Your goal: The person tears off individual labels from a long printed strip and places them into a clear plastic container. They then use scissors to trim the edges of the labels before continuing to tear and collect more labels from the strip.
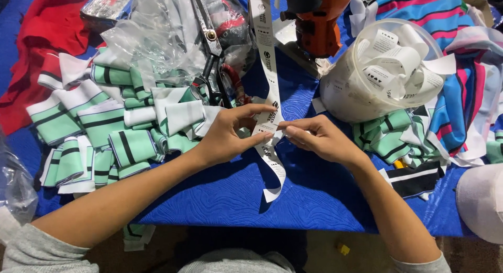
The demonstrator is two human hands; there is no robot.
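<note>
Both hands pinch a long white label ribbon [266,124] over the blue cloth-covered table [220,194]: the left hand [225,137] clamps it between thumb and fingers, and the right hand [319,139] nips its edge, fingertips partly hidden behind the strip. The ribbon's top runs out of view and its dark print is too small to make out. To the left lie folded mint-green striped fabric pieces [110,131] under crinkled clear plastic bags [157,37]. A translucent round tub [377,69] of cut white labels stands to the right.
</note>
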